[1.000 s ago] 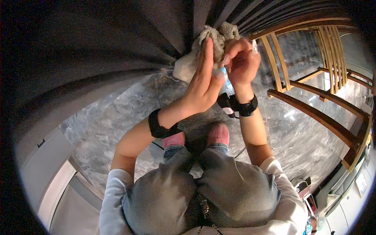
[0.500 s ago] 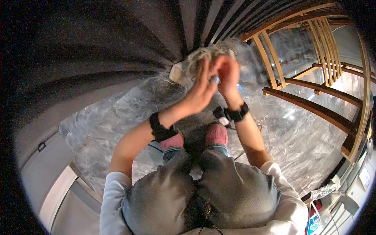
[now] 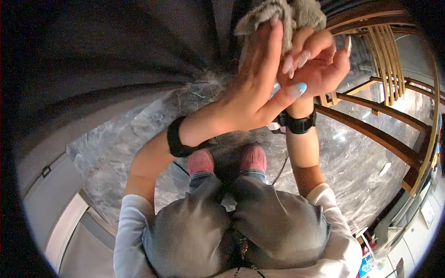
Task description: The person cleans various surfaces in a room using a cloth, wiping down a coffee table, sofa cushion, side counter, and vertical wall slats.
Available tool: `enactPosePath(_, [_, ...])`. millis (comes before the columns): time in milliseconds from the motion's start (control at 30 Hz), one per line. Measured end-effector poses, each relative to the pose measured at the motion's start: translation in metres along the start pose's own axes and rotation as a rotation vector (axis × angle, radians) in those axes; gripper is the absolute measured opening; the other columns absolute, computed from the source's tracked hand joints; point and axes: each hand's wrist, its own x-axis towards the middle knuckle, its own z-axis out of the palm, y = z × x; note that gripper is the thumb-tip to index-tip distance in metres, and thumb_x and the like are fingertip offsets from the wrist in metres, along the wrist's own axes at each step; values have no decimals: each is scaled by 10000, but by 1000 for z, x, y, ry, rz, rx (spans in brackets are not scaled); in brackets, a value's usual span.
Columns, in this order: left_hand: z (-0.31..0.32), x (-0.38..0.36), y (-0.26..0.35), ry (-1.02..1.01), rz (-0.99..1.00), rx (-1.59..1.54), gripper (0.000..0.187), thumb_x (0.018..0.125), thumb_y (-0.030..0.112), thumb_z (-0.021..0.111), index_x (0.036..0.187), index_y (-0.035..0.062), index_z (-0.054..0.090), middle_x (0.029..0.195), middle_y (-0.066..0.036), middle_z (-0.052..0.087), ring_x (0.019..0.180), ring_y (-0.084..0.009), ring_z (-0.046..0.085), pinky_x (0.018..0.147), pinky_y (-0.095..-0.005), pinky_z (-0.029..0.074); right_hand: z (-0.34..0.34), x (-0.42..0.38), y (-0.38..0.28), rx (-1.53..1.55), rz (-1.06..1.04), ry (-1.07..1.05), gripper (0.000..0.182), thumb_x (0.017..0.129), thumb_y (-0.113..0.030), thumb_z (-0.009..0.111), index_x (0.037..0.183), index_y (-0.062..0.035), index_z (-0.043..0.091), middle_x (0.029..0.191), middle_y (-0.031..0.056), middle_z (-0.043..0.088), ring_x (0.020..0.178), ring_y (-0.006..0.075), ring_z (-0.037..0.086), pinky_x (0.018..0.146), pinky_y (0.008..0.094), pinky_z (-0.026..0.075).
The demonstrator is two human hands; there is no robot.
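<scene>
A grey-beige cloth (image 3: pixel 269 17), crumpled and fluffy, hangs at the top edge of the head view, and part of it is cut off. Against it lie the long fingers of my left hand (image 3: pixel 255 88), which grips it on the side turned from me. Its thumb, with a light blue nail, sticks out to the right. Just right of it, close by, my right hand (image 3: pixel 320 67) is turned palm up with its fingers loosely curled and the thumb apart. I see nothing in that palm; the cloth shows behind its fingers.
Dark pleated curtain (image 3: pixel 139 55) hangs at the upper left. A wooden slatted frame (image 3: pixel 371 129) lies on the marbled floor (image 3: pixel 125 143) to the right. Pink shoes (image 3: pixel 253 158) stand below my hands, with a dark cable (image 3: pixel 281 171) beside them.
Both hands have come up and nearer to the camera, away from the floor. The cloth, seen lower beyond the hands before, is now higher in view. My right hand has turned palm up.
</scene>
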Motion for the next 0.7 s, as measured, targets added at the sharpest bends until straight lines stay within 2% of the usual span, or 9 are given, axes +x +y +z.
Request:
enactPosePath(100, [20,-17,-18,39,-100,-100,692,845,280,407,1255,-122,20,1298,-310,97,1228,-406,94,1001,-416,83,-8,-15,12,-105,36,119,530,810,-479,277,607,-25,458,499,96,430,426,161,410,426,248,335])
enactPosePath(133, [27,-24,-24,60,-179,-182,679,851,275,395,1258,-117,18,1301,-306,94,1230,-404,88,1002,-413,77,-15,-21,25,-243,-12,160,526,844,-454,208,599,-35,412,514,113,429,365,132,361,372,212,299])
enactPosePath(267, [60,-61,-63,13,-443,-240,610,880,230,299,1283,-37,-74,1358,-204,-36,1264,-286,4,1015,-348,69,-53,-60,69,-361,375,508,462,843,-411,311,590,-57,466,515,54,465,445,125,423,419,226,314])
enactPosePath(367, [74,-105,-114,-90,-727,-379,567,893,255,303,1303,-12,18,1371,-158,44,1268,-241,45,1017,-337,75,-98,-96,117,-681,518,434,450,853,-406,323,592,-78,485,533,25,487,482,110,437,465,248,335])
enactPosePath(400, [74,-111,-121,-84,-600,-350,533,896,248,292,1306,-1,60,1364,-160,103,1262,-239,104,1014,-333,96,-103,-102,112,-463,738,503,450,848,-419,332,611,-73,493,552,22,495,508,100,429,483,247,331])
enactPosePath(467, [73,-113,-114,-55,-619,-354,574,837,149,390,1301,-14,93,1339,-214,139,1249,-302,144,1006,-354,128,-96,-97,107,-283,607,422,397,841,-412,346,703,-63,477,636,37,503,529,123,463,486,240,367])
enactPosePath(533, [61,-101,-85,-137,-441,-150,604,822,164,414,1299,-23,94,1334,-225,145,1247,-316,144,1007,-365,118,-70,-95,78,-346,429,409,423,833,-441,336,694,-63,464,632,54,502,506,135,454,447,246,349])
enactPosePath(600, [45,-70,-40,-108,-292,-247,668,794,258,427,1276,-76,107,1317,-252,165,1238,-352,147,1007,-391,112,-19,-80,18,-164,337,627,508,837,-481,312,614,-58,484,553,50,483,410,128,386,379,234,304])
enactPosePath(700, [11,-25,18,-178,42,-190,785,792,472,386,1262,-99,124,1295,-290,166,1216,-415,147,991,-463,108,29,-49,-39,-249,-86,96,554,818,-533,311,588,-60,486,545,53,475,424,168,423,397,232,332])
